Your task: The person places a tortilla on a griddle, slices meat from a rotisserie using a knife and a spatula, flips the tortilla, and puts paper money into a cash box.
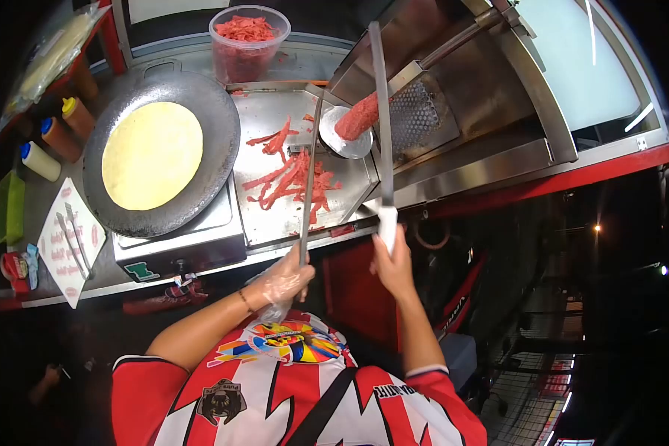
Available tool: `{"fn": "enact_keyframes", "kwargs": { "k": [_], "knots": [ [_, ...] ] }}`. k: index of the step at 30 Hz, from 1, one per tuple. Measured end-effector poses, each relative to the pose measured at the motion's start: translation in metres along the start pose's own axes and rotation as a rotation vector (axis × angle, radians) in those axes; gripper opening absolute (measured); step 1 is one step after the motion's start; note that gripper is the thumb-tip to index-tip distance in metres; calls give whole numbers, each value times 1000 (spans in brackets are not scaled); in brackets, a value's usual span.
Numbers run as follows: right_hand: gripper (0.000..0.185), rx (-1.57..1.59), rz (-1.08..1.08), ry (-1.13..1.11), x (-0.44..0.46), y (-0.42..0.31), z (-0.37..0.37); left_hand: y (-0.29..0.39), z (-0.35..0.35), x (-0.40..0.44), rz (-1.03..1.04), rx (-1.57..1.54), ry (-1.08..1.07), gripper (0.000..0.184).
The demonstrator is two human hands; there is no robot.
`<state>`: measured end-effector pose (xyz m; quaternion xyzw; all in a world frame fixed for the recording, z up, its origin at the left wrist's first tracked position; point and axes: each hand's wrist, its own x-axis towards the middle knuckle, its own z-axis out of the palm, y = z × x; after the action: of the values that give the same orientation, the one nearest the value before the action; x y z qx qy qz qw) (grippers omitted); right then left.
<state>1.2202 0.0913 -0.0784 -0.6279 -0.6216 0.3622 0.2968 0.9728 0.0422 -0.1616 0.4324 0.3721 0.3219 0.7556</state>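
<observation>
My right hand (394, 262) is closed round the white handle of a long knife (383, 126), its blade pointing away from me. In my left hand (286, 276), which wears a clear plastic glove, is a long thin metal tool (311, 163); its exact kind is unclear. Both reach over a metal tray (256, 215) with reddish strips of shaved meat (293, 178). Behind the knife, a red meat cone (358, 117) on a spit (461, 37) stands over a round silvery dish (336, 138). The blade hides part of the cone.
Left of the tray, a yellowish flatbread (152, 156) lies on a black round griddle (219, 123) over a stove (178, 256). A clear tub (249, 56) holds red shreds. Sauce bottles (61, 140), tongs (76, 234) on printed paper (52, 253) and a green container (10, 208) line the left side.
</observation>
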Motion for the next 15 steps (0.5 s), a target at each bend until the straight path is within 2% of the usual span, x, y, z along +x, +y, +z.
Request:
{"fn": "enact_keyframes", "kwargs": {
  "k": [1,3,5,6,9,11,14,15],
  "knots": [
    [20,-6,-34,58,21,-8,21,-5,6,7,47,-5,16,27],
    [20,-85,-292,229,78,-2,52,-18,22,13,64,-52,17,29],
    [24,-216,-412,319,121,-18,63,-18,29,10,28,-44,9,32],
    [32,-109,-217,255,124,-29,66,-19,31,10,21,-30,11,33],
    [34,-216,-229,228,84,18,78,-20,27,13,30,1,17,36],
    [35,-109,-259,210,36,68,88,-20,25,19,41,9,38,37],
    [34,-116,-182,156,34,94,82,-8,21,17,57,28,35,40],
    [34,-148,-223,155,54,79,78,-10,21,17,55,37,30,40]
  ]
}}
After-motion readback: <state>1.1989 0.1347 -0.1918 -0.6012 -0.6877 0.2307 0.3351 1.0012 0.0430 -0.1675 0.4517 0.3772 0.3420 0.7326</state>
